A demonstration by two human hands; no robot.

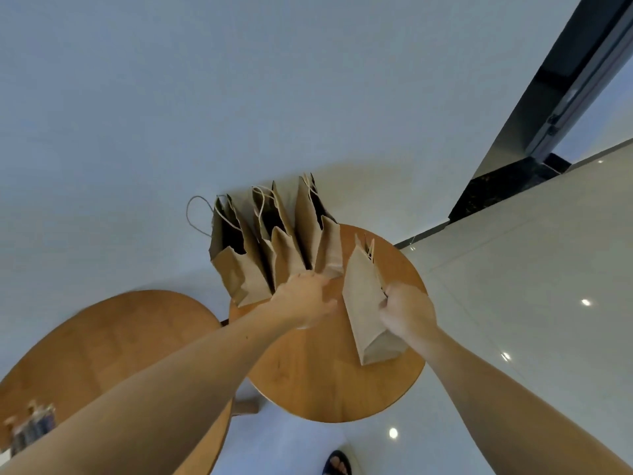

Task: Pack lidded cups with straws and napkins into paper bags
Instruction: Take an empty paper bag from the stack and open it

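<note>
A pale wall [239, 80] is filling the upper half of the head view, with a dark door frame [565, 97] running down the upper right corner and glossy floor tiles [531, 269] spreading across the right side. A round wooden table [325, 382] is sitting in the middle of the frame, and a second table [113, 337] is showing at lower left, its edge just beside the first. Some blurred bottles [32, 426] are standing on that second table at the far left edge. Three bags [284, 252] of brown paper are standing upright in a row along the top edge of the round table, against the wall, their mouths gaping open and their twine handles sticking up; what is inside them is hidden in shadow. The left hand [305, 299] is reaching in from lower left, with its fingers touching the base of the rightmost bag in the row and the thumb held apart; blur is hiding whether the fingers are pinching the paper. A fourth bag [363, 303] is standing just right of the row, apart from it, tilted, with its mouth nearly closed. The right hand [407, 313] is gripping this bag by its right side, fingers curled tight round the paper. A sandalled foot [337, 462] is showing at the bottom edge.
</note>
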